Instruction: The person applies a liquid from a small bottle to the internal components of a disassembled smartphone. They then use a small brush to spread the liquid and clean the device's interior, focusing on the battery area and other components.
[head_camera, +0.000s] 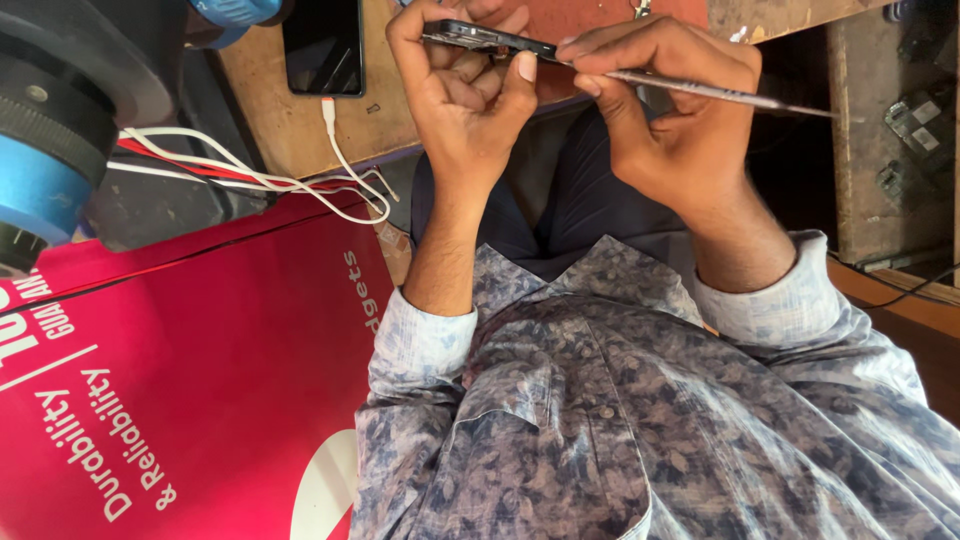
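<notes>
My left hand (465, 95) grips a thin dark phone (490, 38) edge-on, thumb pressed near its right end. My right hand (670, 100) holds a slim metal prying tool (720, 92) like a pen, its tip at the phone's right edge and its shaft pointing right. Both hands are raised over the edge of a wooden workbench (300, 130), above my lap in dark trousers (560, 210). My patterned blue-grey shirt (620, 420) fills the lower frame.
A second dark phone (323, 45) lies on the bench with a white cable (340, 160) running from it among red and white wires. A large red printed board (190, 380) lies at the left. A blue and black round machine (50, 120) is at top left. Wooden boxes (890, 150) stand at the right.
</notes>
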